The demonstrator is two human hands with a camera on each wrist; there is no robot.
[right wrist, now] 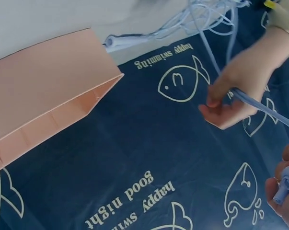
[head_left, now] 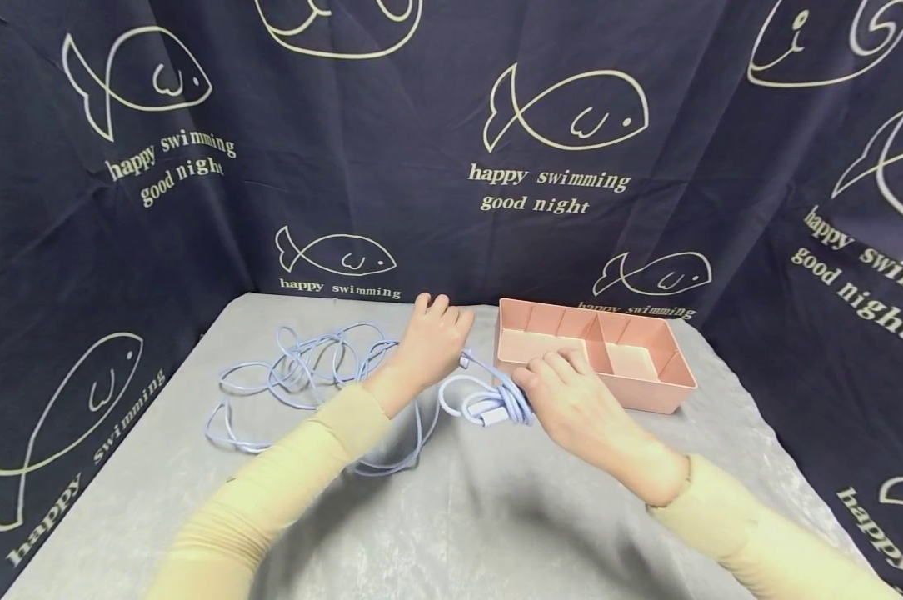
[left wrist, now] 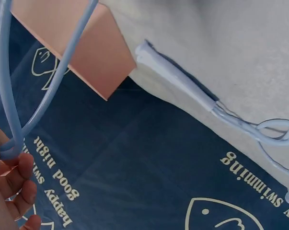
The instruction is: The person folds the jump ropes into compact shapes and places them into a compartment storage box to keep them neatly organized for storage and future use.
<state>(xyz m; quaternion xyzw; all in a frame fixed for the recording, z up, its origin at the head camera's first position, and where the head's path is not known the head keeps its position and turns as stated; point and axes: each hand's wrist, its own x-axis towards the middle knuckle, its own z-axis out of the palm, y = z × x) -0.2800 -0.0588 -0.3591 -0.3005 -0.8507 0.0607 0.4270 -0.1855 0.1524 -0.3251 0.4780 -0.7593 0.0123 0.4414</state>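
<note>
Pale blue cable (head_left: 517, 398), partly coiled: the compact bundle sits in the right hand (head_left: 575, 408), in front of the box and outside both compartments; a light plug (head_left: 494, 417) protrudes from the coils; the right fingers are curled closely round the bundle. The left hand (head_left: 431, 342), beside it, has its fingers curled round a single strand (left wrist: 8, 91); the remaining loose loops (head_left: 376, 472) sprawl and cross over the left part of the table. A pale, sheath-like end piece (left wrist: 175, 76) lies on the cloth near the box. The step in hand is judged to be coiling; to do it well, the right hand should keep the turns pinched together, while the left feeds slack in even lengths; crossed loops are best freed before they tighten, and the strand left relaxed enough not to drag the end piece. Further out stand the pink box (head_left: 646, 394), divided in two; the grey cloth (head_left: 481, 517) beneath; the navy curtain (head_left: 436, 150) behind, patterned with fish outlines and lettering.
</note>
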